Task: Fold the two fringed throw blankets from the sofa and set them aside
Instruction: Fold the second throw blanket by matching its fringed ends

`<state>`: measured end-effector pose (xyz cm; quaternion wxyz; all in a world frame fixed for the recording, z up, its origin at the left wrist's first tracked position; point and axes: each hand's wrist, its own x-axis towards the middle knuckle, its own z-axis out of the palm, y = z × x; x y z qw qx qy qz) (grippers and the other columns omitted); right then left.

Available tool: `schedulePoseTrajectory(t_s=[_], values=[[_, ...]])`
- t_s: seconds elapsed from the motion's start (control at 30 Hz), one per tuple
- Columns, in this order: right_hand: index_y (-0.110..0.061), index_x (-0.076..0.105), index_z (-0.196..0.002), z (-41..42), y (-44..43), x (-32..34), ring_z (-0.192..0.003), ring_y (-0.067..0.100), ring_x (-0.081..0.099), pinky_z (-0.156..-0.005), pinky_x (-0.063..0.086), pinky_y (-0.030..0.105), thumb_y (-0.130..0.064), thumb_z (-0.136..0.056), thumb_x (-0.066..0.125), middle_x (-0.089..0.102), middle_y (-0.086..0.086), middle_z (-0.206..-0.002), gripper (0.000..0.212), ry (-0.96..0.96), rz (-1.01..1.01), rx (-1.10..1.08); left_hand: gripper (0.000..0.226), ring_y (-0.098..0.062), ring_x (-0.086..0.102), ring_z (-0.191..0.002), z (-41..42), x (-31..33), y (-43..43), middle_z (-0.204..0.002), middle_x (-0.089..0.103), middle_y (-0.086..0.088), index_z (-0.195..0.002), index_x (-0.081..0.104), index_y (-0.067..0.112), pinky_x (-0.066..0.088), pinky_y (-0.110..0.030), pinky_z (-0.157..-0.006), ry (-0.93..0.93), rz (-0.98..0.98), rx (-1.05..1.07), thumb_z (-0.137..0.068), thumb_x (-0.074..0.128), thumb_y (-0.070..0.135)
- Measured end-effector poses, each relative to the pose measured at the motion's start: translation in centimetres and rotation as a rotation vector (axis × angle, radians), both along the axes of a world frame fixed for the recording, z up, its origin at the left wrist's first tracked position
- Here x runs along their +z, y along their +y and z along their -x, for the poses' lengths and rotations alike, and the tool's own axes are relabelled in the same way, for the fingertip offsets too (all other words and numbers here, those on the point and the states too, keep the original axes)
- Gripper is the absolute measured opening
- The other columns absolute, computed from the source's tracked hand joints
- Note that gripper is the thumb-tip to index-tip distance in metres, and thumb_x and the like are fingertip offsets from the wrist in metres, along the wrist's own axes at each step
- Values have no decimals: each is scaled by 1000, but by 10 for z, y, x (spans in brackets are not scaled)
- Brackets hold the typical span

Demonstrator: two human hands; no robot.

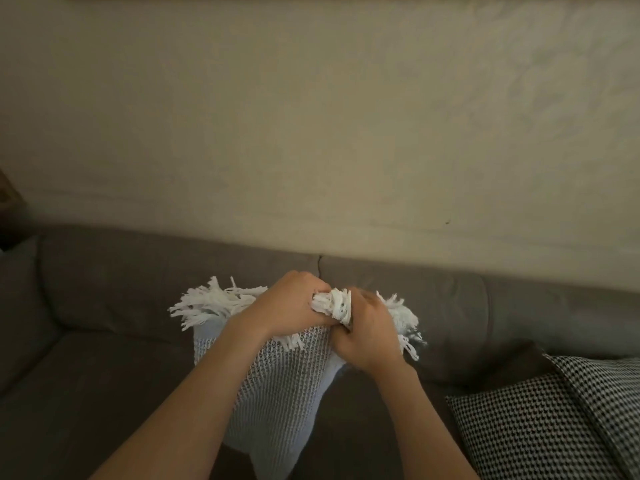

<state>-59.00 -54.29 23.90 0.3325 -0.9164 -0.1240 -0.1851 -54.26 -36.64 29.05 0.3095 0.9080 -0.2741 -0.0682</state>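
Note:
A white knitted throw blanket (280, 386) with a white fringe hangs in front of me above the grey sofa (104, 358). Both hands hold its fringed top edge, side by side and touching. My left hand (287, 303) is closed on the fringe at the left. My right hand (367, 334) is closed on the bunched edge at the right. Fringe strands stick out to the left and right of the hands. The blanket's lower part runs out of view at the bottom. I see only this one blanket.
Black-and-white houndstooth cushions (554, 420) lie on the sofa seat at the lower right. The sofa's backrest (173, 265) runs across the middle, with a beige wall (311, 116) behind it. A dark object sits at the far left edge.

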Motion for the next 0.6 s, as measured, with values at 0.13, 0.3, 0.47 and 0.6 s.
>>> schedulePoseTrajectory(t_s=[0.13,0.3,0.47,0.6], values=[[-25,36,-60,-8,2,12,-48,24,49,-48,36,30,-30,-66,52,43,-8,-50,18,152,116,36,38,-6,62,-58,-2,-6,17,-69,71,7,-70,70,23,47,-28,-56,7,83,103,-69,95,51],[-7,47,-61,-11,0,22,-45,18,42,-44,37,41,-27,-68,53,50,2,-49,22,270,-66,138,44,-2,74,-72,-2,-19,42,-80,78,14,-87,77,27,61,-30,-65,169,-84,111,-55,101,47],[-5,45,-57,-1,-3,41,-47,9,36,-47,28,32,-9,-79,63,44,-5,-50,29,344,-316,201,19,-11,69,-66,-11,-57,50,-63,63,7,-64,61,19,48,-32,-59,70,-293,121,-76,75,27],[-16,59,-56,1,-14,57,-47,16,41,-48,32,30,-22,-91,80,52,-2,-51,41,344,-460,228,30,-15,67,-69,-9,-74,55,-60,57,7,-61,52,24,43,-32,-62,38,-198,169,-76,57,49]])
